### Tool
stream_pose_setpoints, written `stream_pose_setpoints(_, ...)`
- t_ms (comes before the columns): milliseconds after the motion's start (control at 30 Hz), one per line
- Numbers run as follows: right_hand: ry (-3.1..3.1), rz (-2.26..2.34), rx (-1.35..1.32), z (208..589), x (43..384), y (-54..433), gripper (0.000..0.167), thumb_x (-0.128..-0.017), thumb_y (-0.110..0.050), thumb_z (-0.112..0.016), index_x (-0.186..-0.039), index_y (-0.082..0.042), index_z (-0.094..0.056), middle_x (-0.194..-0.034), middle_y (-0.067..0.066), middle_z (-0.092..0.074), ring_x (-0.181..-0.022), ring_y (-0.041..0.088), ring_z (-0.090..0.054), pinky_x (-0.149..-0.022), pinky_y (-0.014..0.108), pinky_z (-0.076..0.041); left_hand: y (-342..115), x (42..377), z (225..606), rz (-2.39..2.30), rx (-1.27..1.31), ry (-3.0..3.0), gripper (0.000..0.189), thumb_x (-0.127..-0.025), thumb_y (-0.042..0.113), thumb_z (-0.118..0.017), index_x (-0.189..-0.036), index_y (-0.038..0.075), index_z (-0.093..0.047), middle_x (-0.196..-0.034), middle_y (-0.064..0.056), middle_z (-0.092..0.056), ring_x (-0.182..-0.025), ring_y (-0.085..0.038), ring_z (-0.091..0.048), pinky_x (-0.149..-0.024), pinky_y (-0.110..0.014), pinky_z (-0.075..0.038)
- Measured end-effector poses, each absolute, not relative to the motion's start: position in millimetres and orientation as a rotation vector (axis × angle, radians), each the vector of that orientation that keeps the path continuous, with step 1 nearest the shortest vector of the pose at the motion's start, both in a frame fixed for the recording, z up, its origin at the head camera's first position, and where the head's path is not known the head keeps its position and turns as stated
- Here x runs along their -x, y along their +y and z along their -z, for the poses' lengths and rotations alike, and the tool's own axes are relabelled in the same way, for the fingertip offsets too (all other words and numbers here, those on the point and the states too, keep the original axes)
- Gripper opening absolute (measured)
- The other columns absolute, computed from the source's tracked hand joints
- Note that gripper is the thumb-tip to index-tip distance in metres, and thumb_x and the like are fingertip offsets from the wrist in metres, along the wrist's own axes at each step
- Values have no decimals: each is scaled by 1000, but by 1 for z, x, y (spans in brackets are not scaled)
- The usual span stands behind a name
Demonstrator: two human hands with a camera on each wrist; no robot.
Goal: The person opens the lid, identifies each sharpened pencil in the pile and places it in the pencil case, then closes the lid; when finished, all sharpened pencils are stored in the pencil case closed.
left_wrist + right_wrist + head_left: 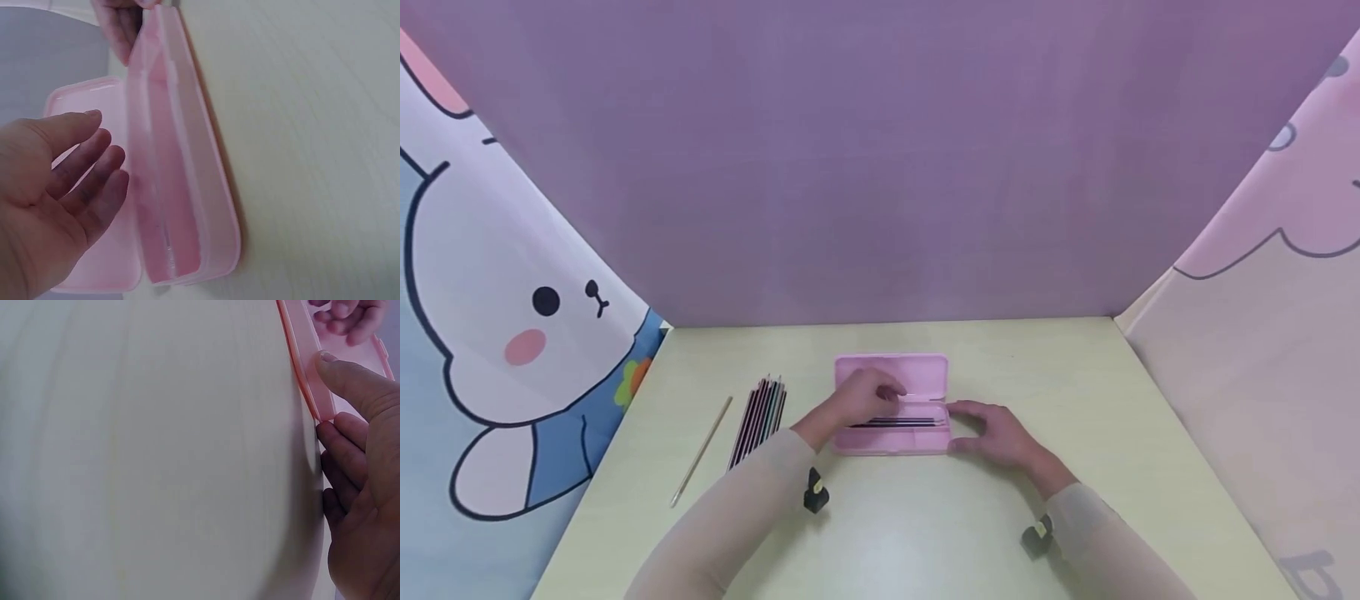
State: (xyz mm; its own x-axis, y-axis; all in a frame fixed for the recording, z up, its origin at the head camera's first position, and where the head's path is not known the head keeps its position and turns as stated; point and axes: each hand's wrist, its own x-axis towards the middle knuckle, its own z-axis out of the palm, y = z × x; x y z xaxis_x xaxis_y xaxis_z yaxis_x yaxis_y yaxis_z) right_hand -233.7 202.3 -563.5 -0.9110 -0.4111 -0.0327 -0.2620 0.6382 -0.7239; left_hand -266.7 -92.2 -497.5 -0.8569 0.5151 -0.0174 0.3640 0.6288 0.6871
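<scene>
A pink pencil case (pixel 859 443) lies on the table with its lid (pixel 928 375) folded back. Several dark pencils (pixel 902 422) lie lengthwise inside it. My left hand (pixel 867 398) hovers over the case and lid, its fingers loosely bent; in the left wrist view nothing sits between them. At the case's right end, my right hand (pixel 1003 437) holds the corners, thumb against the front side and fingers around the end. The right wrist view shows that thumb (pixel 340 372) on the case wall (pixel 307 350).
Left of the case lies a bundle of several coloured pencils (pixel 762 417), partly behind my left sleeve. Farther left is one thin pale stick (pixel 702 451). A purple panel (pixel 880 167) rises at the table's back edge, with printed cartoon panels on both sides.
</scene>
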Motion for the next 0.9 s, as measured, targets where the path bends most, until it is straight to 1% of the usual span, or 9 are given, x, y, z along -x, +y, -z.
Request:
stream_pose_setpoints(100,2651,1124,561,564,233,201,68,-79,-44,-87,-141,-32,-61,-148,1,-60,-143,34,-49,-119,59,-35,-101,261,492,-1110,-671,2624,28,-89,7,-78,-117,4,-75,-99,-2,-76,-94,-14,-70,-87,-29,-59)
stream_pose_setpoints(200,2643,1121,542,563,232,201,69,-79,-43,-87,-141,-33,-61,-148,0,-59,-144,33,-47,-120,58,-34,-111,255,487,-1138,-638,2643,27,-90,9,-78,-116,5,-75,-99,-1,-75,-93,-14,-69,-87,-31,-59)
stream_pose_setpoints(300,2647,1124,525,561,232,202,68,-79,-42,-87,-141,-33,-61,-149,1,-59,-144,35,-47,-119,60,-33,-123,250,482,-1174,-574,2658,27,-91,11,-77,-117,6,-76,-100,-1,-75,-91,-14,-69,-85,-30,-59)
stream_pose_setpoints(467,2637,1138,507,558,233,201,68,-78,-41,-88,-141,-32,-62,-148,2,-59,-144,36,-46,-120,60,-32,-152,239,479,-1305,-427,2620,30,-92,10,-75,-120,2,-73,-101,-7,-74,-88,-17,-69,-75,-29,-62)
stream_pose_setpoints(567,2639,1132,519,559,233,202,69,-79,-43,-87,-142,-31,-61,-149,3,-58,-144,36,-46,-120,61,-32,-172,232,478,-1384,-330,2595,31,-93,8,-74,-122,-2,-71,-102,-11,-73,-87,-19,-71,-70,-30,-63)
stream_pose_setpoints(667,2637,1138,517,560,233,202,69,-78,-44,-87,-142,-32,-61,-149,2,-58,-144,37,-46,-120,62,-31,-192,226,479,-1411,-217,2621,30,-93,9,-74,-122,0,-71,-104,-12,-73,-88,-19,-71,-70,-29,-63)
stream_pose_setpoints(733,2635,1145,515,561,233,202,69,-78,-43,-87,-141,-32,-62,-149,2,-58,-145,36,-45,-120,62,-31,-206,224,479,-1417,-140,2646,30,-94,9,-73,-122,0,-71,-104,-13,-74,-88,-22,-72,-71,-31,-64)
stream_pose_setpoints(833,2644,1144,517,561,233,203,68,-78,-42,-88,-141,-34,-62,-149,1,-58,-144,35,-46,-120,61,-32,-226,221,478,-1396,-31,2686,32,-95,10,-72,-124,-1,-70,-105,-15,-74,-88,-30,-72,-72,-36,-64)
stream_pose_setpoints(900,2655,1137,521,562,234,203,68,-78,-42,-88,-140,-34,-62,-149,0,-59,-144,35,-46,-119,61,-33,-238,221,479,-1352,42,2725,33,-95,12,-71,-125,-2,-69,-106,-16,-73,-88,-31,-72,-73,-37,-64)
